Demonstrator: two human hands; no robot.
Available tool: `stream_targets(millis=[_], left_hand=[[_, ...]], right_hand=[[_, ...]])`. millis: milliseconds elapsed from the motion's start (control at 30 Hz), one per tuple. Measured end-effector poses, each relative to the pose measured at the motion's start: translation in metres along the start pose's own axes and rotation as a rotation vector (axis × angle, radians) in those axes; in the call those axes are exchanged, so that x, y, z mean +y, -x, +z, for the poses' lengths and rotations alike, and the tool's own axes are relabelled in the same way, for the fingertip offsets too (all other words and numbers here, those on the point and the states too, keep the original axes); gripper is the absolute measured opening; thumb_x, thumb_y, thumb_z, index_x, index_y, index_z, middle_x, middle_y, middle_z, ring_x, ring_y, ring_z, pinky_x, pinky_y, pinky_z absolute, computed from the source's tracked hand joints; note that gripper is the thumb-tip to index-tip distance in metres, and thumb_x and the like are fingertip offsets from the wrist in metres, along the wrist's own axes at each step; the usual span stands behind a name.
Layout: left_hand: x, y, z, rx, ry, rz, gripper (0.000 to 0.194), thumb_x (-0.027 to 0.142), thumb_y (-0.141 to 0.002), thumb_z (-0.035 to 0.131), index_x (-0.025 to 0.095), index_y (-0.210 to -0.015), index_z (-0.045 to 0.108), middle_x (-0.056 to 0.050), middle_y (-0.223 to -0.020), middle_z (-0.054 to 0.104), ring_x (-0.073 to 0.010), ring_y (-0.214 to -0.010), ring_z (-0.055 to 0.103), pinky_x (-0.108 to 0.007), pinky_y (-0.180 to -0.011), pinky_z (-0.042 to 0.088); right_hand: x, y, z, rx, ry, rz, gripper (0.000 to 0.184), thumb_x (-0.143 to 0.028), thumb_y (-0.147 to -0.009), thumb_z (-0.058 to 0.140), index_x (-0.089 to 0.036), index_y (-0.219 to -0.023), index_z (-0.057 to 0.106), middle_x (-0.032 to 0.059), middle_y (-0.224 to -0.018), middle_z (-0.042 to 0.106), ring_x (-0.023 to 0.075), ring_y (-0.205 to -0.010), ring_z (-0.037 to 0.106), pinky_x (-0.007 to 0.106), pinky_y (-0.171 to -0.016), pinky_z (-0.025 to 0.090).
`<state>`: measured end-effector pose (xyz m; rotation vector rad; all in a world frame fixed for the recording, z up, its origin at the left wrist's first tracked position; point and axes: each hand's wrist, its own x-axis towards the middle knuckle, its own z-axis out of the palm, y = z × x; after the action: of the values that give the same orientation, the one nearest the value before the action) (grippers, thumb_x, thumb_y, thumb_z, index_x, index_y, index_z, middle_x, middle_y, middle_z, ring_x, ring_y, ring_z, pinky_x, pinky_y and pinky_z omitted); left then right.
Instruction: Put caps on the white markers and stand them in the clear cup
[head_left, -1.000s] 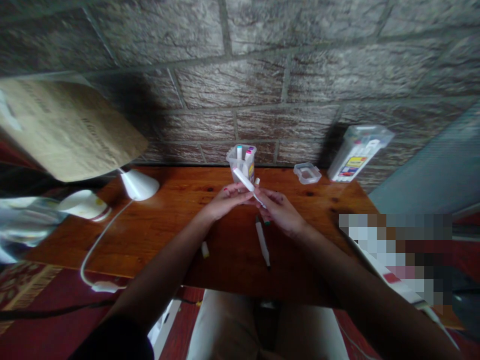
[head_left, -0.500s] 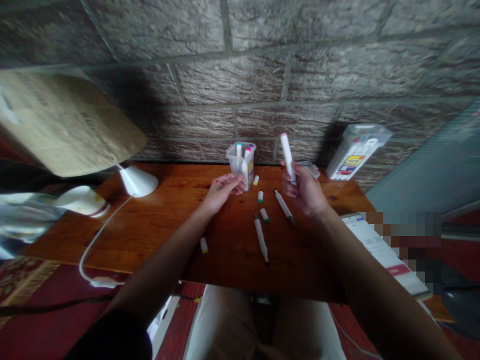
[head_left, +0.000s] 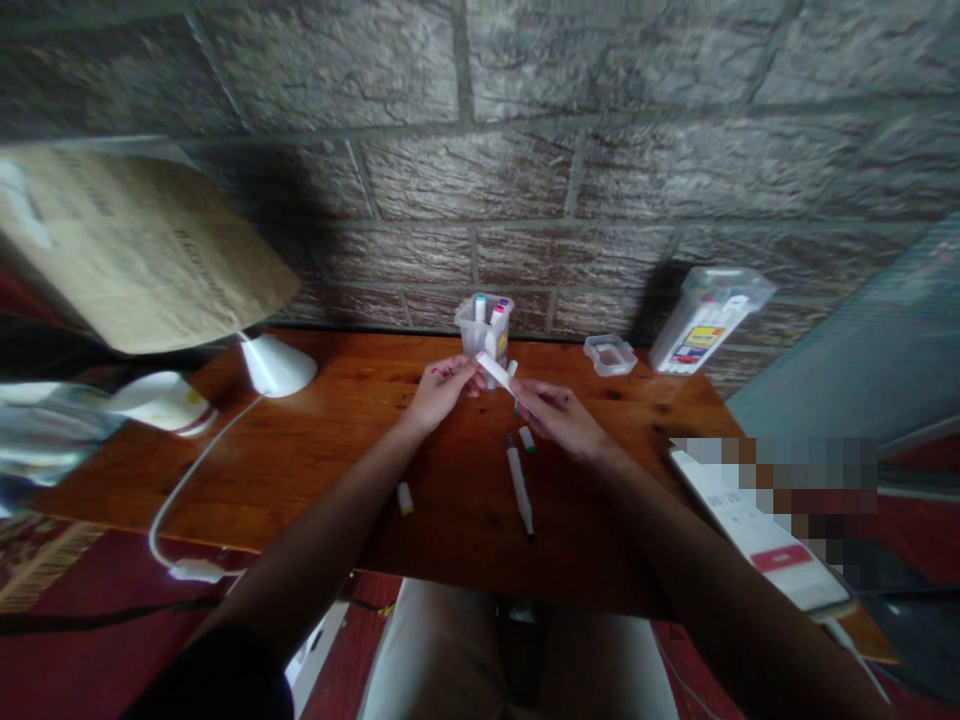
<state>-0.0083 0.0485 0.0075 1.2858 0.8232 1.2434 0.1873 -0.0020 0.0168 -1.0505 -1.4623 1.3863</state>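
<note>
A white marker with a pink end [head_left: 493,369] slants between my hands in front of the clear pen box. My right hand [head_left: 562,415] grips its lower right part. At the pink end, the fingers of my left hand [head_left: 444,392] are closed in a pinch. Behind them stands the clear pen box [head_left: 470,335], with several markers upright in it. An uncapped white marker [head_left: 520,487] lies on the table below my hands. Near it is a green-ended cap [head_left: 527,440], and a yellow-ended cap [head_left: 406,498] lies by my left forearm.
A clear lid [head_left: 610,356] lies at the back right, beside a filled marker case [head_left: 697,325]. A phone [head_left: 757,530] rests at the right edge. On the left are a lamp [head_left: 279,362] with its cord and a paper cup [head_left: 165,402]. A brick wall [head_left: 517,170] rises behind.
My right hand has brought the pink-ended marker left and down from beside the lid to my left hand. The clear lid now shows fully, while the second loose marker is hidden.
</note>
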Motion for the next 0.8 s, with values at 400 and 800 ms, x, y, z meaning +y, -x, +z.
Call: stream_targets(millis=[400, 800], left_hand=[[-0.0081, -0.0013, -0.0016, -0.048, 0.141, -0.009, 0.049, 0.061, -0.078, 0.070, 0.012, -0.077, 0.074, -0.005, -0.063, 0.068, -0.0130, -0.055, 0.060, -0.023, -0.053, 0.045], [-0.0005, 0.0009, -0.0022, -0.063, 0.216, -0.011, 0.030, 0.038, -0.074, 0.080, 0.012, -0.086, 0.074, -0.004, -0.068, 0.069, -0.0112, -0.059, 0.060, -0.021, -0.054, 0.044]], right_hand=[[0.0012, -0.0030, -0.0003, 0.084, 0.220, -0.024, 0.055, -0.070, -0.078, 0.061, -0.017, -0.069, 0.071, -0.0006, -0.057, 0.059, 0.0093, -0.049, 0.046, 0.023, -0.048, 0.033], [0.0065, -0.0057, -0.0067, 0.182, 0.209, -0.134, 0.049, -0.063, -0.084, 0.059, -0.018, -0.070, 0.070, -0.0013, -0.057, 0.056, 0.0122, -0.054, 0.049, 0.026, -0.053, 0.036]])
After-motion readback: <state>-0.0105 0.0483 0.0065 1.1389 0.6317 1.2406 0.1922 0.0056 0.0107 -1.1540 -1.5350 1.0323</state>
